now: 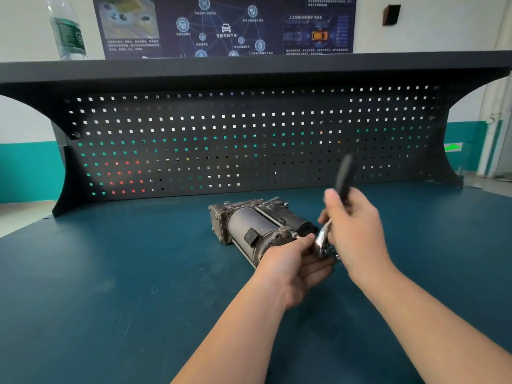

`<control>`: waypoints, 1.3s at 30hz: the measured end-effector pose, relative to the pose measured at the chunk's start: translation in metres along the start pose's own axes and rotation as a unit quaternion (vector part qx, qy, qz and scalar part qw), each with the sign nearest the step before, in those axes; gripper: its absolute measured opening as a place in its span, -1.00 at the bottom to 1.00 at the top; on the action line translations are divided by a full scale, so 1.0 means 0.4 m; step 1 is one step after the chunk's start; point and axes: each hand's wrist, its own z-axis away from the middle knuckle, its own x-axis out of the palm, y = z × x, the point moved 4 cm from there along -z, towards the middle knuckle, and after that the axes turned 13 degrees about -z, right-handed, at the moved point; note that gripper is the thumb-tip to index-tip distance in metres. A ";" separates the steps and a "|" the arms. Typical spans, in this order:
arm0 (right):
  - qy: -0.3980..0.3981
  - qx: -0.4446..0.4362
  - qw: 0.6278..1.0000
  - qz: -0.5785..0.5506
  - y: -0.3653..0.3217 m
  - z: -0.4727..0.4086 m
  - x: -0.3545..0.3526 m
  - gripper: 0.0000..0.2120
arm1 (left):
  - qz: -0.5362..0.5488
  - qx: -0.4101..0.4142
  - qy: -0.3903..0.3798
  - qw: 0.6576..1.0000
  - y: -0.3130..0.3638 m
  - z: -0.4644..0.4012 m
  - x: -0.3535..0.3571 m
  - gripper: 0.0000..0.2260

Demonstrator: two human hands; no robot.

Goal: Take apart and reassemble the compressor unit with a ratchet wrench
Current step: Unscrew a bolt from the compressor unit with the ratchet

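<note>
A grey metal compressor (255, 227) lies on its side on the blue-green table (110, 273), a bit right of the middle, with its long round body pointing toward the person.

The right hand (357, 231) has its fingers curled around a wrench (331, 217). The black handle sticks up above the hand and looks blurry, and the shiny metal head points down at the near end of the compressor.

The left hand (297, 261) sits at that same near end, palm up and fingers bent – its fingertips touch the shiny head of the wrench and the end of the compressor. What it pinches there, if anything, is too small to tell.

Behind the table stands a dark board full of little square holes (249, 139). On the shelf above it – a plastic water bottle (66, 29) on the left.
</note>
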 end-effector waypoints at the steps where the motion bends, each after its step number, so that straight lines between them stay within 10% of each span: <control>1: -0.062 -0.082 0.991 0.087 -0.019 0.014 0.016 -0.82 | -0.003 0.004 -0.003 1.000 0.001 0.002 0.000 -0.86; 4: -0.122 -0.166 0.963 0.177 -0.026 0.047 0.046 -0.85 | -0.007 0.006 -0.006 1.000 0.001 0.006 -0.006 -0.88; 8: 0.045 0.051 0.997 -0.042 0.017 -0.002 -0.002 -0.79 | 0.010 0.002 0.004 1.000 0.001 0.002 -0.008 -0.87; 13: 0.196 0.342 0.836 -0.382 0.109 0.006 -0.025 -0.71 | 0.010 -0.002 -0.001 1.000 0.000 -0.003 -0.006 -0.86; 18: -0.008 -0.009 0.998 -0.056 0.002 0.003 0.002 -0.82 | -0.011 -0.001 0.000 1.000 -0.001 0.001 -0.005 -0.83; 22: -0.140 -0.217 0.946 0.198 -0.025 0.055 0.052 -0.88 | -0.023 0.011 -0.010 1.000 -0.001 -0.001 -0.011 -0.81; 26: 0.081 0.086 0.989 -0.086 0.029 -0.007 -0.012 -0.77 | 0.004 -0.006 -0.011 1.000 0.000 0.002 -0.010 -0.86; 29: 0.186 0.315 0.869 -0.334 0.087 -0.005 -0.028 -0.73 | 0.008 -0.011 -0.019 1.000 -0.002 -0.002 -0.007 -0.84; 34: -0.018 0.002 1.000 -0.014 -0.002 0.000 0.005 -0.82 | 0.009 -0.005 -0.015 1.000 -0.003 0.000 -0.006 -0.84; 39: -0.118 -0.150 0.970 0.152 -0.027 0.052 0.049 -0.86 | -0.002 0.002 -0.016 1.000 0.002 -0.001 -0.015 -0.85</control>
